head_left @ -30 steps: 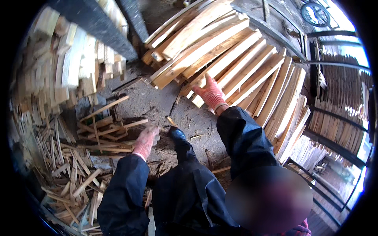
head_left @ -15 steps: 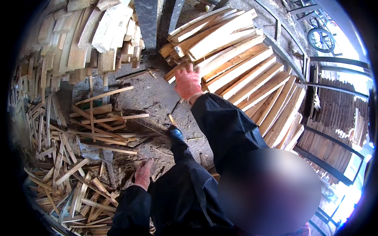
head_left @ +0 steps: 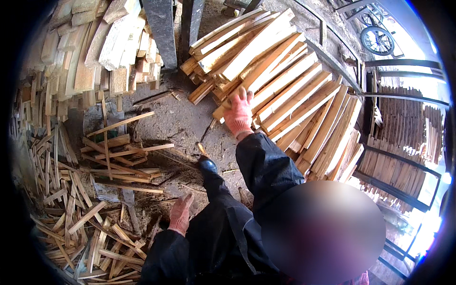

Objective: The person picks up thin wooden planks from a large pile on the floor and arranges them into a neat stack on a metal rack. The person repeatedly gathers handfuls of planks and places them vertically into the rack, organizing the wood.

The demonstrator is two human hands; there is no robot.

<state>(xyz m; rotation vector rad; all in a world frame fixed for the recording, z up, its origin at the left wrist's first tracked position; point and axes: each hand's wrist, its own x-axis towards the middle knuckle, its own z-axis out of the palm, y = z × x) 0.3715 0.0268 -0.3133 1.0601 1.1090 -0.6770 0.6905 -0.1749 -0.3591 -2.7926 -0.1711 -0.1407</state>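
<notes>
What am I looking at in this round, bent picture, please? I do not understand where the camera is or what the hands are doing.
The camera sits on a person's head and looks down, and its wide lens bends straight edges. There is no machine, only two hands in reddish gloves with dark sleeves. The right hand reaches forward and rests on a pile of long wooden slats; its fingers lie spread on the wood, and I cannot tell if they grip a slat. The left hand hangs low by the person's leg and holds nothing. A dark shoe stands on the dirt ground. To the left lie scattered thin wood strips, and more stacked wood stands behind them.
</notes>
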